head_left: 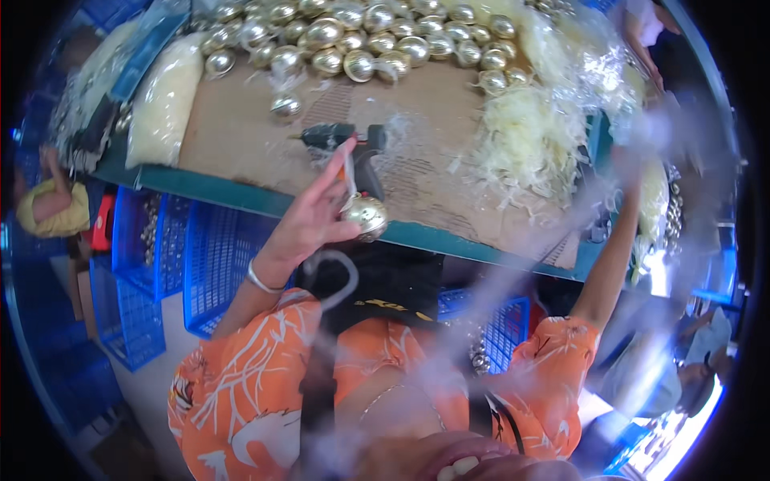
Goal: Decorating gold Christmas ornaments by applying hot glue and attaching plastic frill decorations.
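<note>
Near the table's front edge, my left hand [313, 216] holds a shiny gold ball ornament [366, 218] between thumb and fingers. The index finger stretches up along a pale strip at the ball's top. Just beyond the ball, a dark cordless drill [341, 136] lies on the cardboard with its bit to the left. My right arm reaches far out to the right, where my right hand [632, 156] is blurred beside clear plastic and its fingers cannot be made out. To its left, a heap of pale yellow shredded strips [533, 144] lies on the cardboard.
Many gold balls [358, 66] crowd the far side of the cardboard [241, 128]. A filled clear bag [166, 100] lies at the left, and plastic wrapping [569, 60] at the far right. Blue crates [228, 248] stand below the table edge [216, 188]. Other people are at both sides.
</note>
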`<state>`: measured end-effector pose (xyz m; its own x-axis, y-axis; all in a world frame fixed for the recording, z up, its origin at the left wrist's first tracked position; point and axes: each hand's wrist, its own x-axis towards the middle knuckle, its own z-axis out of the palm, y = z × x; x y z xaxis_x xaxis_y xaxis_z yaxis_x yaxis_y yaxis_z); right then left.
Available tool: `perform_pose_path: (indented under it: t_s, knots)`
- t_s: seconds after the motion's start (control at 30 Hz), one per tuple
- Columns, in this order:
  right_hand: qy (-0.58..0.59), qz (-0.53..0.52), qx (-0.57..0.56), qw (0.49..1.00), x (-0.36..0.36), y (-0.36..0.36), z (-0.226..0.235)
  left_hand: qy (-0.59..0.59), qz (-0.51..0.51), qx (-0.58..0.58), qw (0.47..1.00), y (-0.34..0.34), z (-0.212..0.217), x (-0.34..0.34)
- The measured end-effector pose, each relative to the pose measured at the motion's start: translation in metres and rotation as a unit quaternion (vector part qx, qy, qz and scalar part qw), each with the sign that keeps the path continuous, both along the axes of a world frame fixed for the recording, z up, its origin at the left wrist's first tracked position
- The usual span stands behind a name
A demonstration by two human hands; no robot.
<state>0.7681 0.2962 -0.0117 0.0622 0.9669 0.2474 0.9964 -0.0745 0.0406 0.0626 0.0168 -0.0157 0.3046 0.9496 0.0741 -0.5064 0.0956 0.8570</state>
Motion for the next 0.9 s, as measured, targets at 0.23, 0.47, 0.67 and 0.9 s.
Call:
perform_pose_path:
  t_s: [0.23, 0.47, 0.67, 0.9]
  knots:
    - [0.415, 0.087, -0.005, 0.906, -0.162, -0.199, 0.078, 0.013, 0.04, 0.023, 0.999, -0.026, 0.002, -0.013]
    - [0.642, -0.002, -0.232, 0.73, -0.219, -0.493, -0.09, -0.033, 0.023, 0.027, 0.999, -0.04, -0.005, -0.026]
    - [0.668, 0.086, -0.096, 0.732, -0.391, -0.493, -0.148, -0.023, 0.001, 0.03, 0.999, -0.047, -0.011, -0.021]
    - [0.517, 0.49, 0.008, 0.701, -0.495, -0.374, -0.097, 0.021, -0.021, 0.037, 0.999, -0.066, -0.022, -0.03]
